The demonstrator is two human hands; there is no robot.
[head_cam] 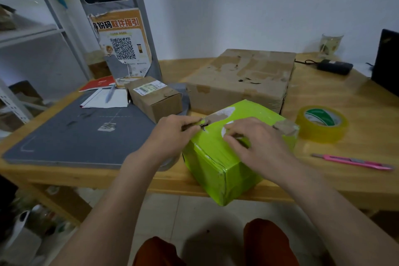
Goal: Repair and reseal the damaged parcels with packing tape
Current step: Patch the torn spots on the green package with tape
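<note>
A green parcel (pixel 226 157) is set tilted at the front edge of the wooden bench (pixel 345 101), overhanging it. Torn brown tape (pixel 194 124) on its top is pinched in the left hand (pixel 172 134) grip. The right hand (pixel 257 142) is laid on the parcel top, fingers curled on a tape scrap; a tape roll (pixel 321 124) is seen just right.

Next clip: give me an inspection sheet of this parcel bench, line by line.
Surface: wooden table, grey mat on its left part.
Job's things: green parcel overhanging the near edge, torn tape on top; tape roll and pink cutter to its right; small box and large worn box behind.
Clutter: notebook, pen, glass.
Grippers: left hand pinches torn tape; right hand grips the parcel's top.
Cables: black cord by adapter.
Surroundings: metal shelving, QR poster, white wall.
</note>
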